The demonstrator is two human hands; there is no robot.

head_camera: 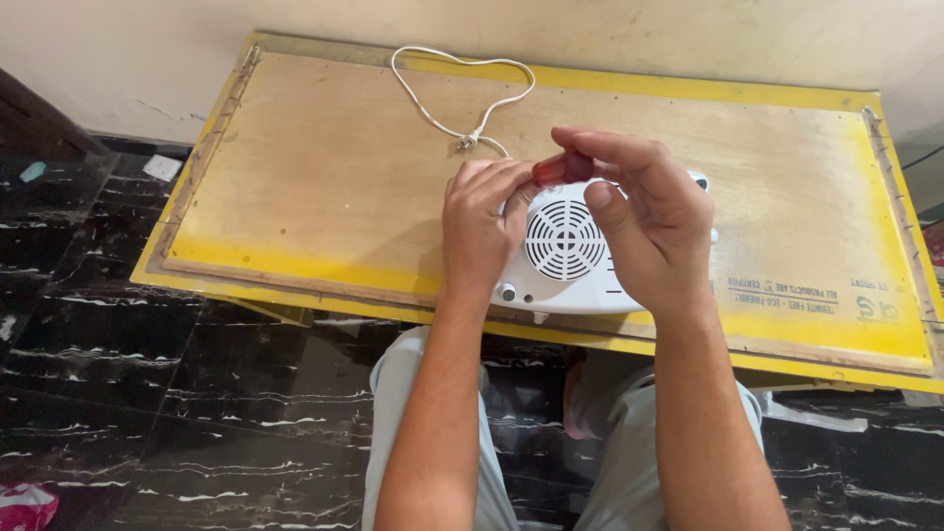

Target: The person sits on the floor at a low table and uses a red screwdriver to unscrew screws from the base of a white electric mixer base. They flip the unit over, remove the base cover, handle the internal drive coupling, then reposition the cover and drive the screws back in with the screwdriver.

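Observation:
A white appliance (pixel 570 265) with a round vent grille lies upside down on a plywood board (pixel 334 187) near its front edge. My right hand (pixel 639 211) grips a tool with a translucent red handle (pixel 560 169) above the appliance's back edge. My left hand (pixel 482 221) rests on the appliance's left side, its fingertips curled in near the tool's shaft. The tool's tip is hidden behind my fingers. A white power cord (pixel 462 98) loops away from the appliance toward the far edge of the board.
The board has a yellow painted border (pixel 688 88) and sits low over a black marble floor (pixel 147 374). My knees in grey trousers (pixel 610 433) are under its front edge. A pale wall stands behind. Small scraps lie on the floor at left.

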